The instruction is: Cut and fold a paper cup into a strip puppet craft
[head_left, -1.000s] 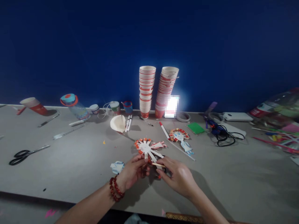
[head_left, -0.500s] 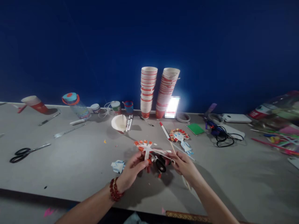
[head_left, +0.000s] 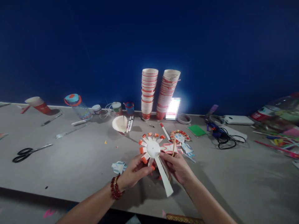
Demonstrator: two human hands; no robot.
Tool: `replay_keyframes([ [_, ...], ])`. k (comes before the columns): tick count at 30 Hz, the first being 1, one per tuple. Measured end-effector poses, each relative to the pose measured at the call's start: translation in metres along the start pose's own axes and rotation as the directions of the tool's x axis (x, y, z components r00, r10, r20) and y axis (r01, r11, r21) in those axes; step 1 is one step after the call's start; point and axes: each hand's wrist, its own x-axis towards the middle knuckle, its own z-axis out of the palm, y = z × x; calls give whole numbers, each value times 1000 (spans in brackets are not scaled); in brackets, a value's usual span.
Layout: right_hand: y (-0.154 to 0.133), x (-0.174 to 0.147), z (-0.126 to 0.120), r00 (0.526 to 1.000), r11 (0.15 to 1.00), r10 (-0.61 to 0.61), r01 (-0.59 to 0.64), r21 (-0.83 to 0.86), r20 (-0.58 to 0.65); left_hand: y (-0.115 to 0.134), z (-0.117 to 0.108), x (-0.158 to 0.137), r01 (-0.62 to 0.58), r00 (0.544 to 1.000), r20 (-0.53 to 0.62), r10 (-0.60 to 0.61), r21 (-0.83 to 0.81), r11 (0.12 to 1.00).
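Note:
Between my two hands is a cut-open paper cup (head_left: 153, 148), its white round bottom facing up and its strips fanned out with curled orange ends. One long straight strip (head_left: 164, 180) points down toward me. My left hand (head_left: 134, 175) pinches the cup at its lower left strips. My right hand (head_left: 178, 165) grips its right edge and also has a thin wooden stick (head_left: 173, 147) at its fingers. A paper dress cutout with red outlines (head_left: 171, 148) lies just beyond the right fingers. Near my left hand is a blue-edged paper cutout (head_left: 118, 167).
Two tall paper cup stacks (head_left: 149, 90) stand by the blue wall. A paper doll with a curled fringe (head_left: 179, 137), a red-capped marker (head_left: 165, 132) and a green pad (head_left: 196, 130) lie to the right. Scissors (head_left: 29, 151) rest at the far left.
The cut cup has turned so its round bottom faces me, with the long strip swung down. My right hand has shifted in to its edge. The black scissor handles beneath are now hidden.

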Motion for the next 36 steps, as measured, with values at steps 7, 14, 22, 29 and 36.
replay_keyframes([
  [7,1,4,-5,977,980,-166,147,-135,-138,-13,-1,13,240,971,107,-215,-408,881],
  [14,7,1,-10,985,988,-133,123,-95,-113,-16,1,13,339,941,173,-292,-463,819],
  [22,13,2,-15,971,981,-166,144,-129,-174,-11,5,11,373,927,194,-320,-543,752],
  [29,12,0,-11,981,990,-122,109,-91,-152,-16,8,10,313,949,165,-269,-582,751],
  [36,8,-1,-6,973,990,-116,97,-98,-202,-21,8,10,260,965,124,-230,-555,790],
])
